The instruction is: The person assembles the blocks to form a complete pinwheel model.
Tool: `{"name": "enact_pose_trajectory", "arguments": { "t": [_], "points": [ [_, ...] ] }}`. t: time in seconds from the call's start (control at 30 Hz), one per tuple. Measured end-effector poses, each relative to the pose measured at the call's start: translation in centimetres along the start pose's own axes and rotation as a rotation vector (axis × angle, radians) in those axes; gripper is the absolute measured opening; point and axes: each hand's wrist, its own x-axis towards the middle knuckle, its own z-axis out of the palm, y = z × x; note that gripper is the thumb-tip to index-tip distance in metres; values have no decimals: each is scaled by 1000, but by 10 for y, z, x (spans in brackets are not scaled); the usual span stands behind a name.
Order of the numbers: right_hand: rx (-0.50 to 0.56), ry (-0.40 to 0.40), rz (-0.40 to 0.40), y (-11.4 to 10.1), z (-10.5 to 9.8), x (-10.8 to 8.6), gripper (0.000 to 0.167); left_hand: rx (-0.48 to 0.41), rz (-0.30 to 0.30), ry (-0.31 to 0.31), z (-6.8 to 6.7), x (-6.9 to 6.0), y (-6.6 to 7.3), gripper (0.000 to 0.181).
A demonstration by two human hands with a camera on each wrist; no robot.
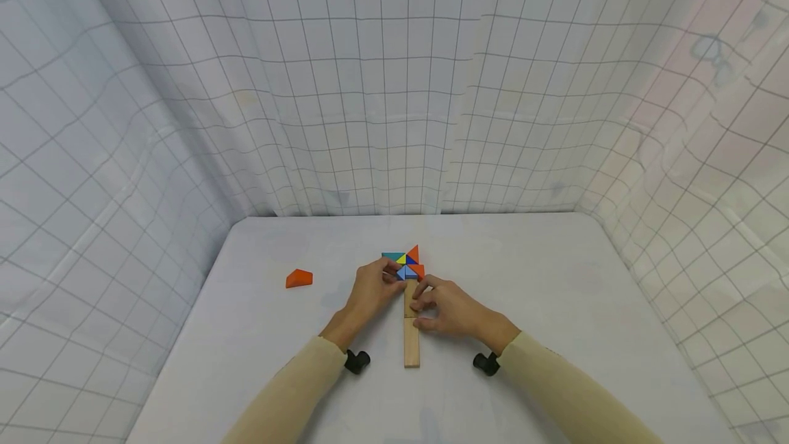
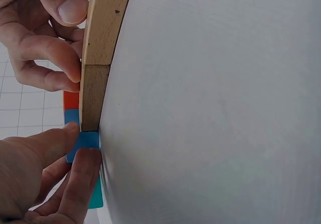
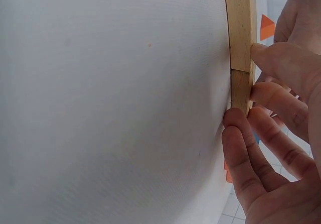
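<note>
Two plain wooden blocks lie end to end in a column on the table: the near block and the far block. Beyond them sits a cluster of coloured blocks, with light blue blocks at the column's end. My left hand pinches a blue block there between thumb and finger. My right hand lies along the column's right side. Its thumb touches the wood near the joint, and other fingertips reach the far block's end and an orange block. Fingers partly hide the cluster.
A teal block, a yellow piece, a dark blue piece and an orange triangle form the cluster's far part. A separate orange block lies to the left. Grid-patterned white curtains surround the white table.
</note>
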Motion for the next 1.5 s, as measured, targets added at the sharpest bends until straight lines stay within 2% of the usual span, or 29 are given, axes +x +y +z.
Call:
{"name": "enact_pose_trajectory", "arguments": {
  "t": [0.27, 0.6, 0.8, 1.03, 1.33, 1.5],
  "points": [
    [-7, 0, 1, 1, 1, 0, 29, -23, -10, -9, -2, -1, 0, 31],
    [0, 4, 4, 2, 2, 1, 30, -3, 2, -12, -1, -1, -1, 32],
    [4, -2, 3, 1, 1, 1, 30, 4, -8, -16, -8, -5, -1, 34],
    [6, -12, 17, 0, 0, 1, 30, 37, -52, -9, -28, -10, -5, 36],
    [24, -11, 38, 1, 1, 0, 33, 106, -28, 35, -62, -16, -23, 37],
    [34, -10, 39, 2, 2, -1, 32, 131, 25, 94, -87, -22, -35, 35]
  ]
}}
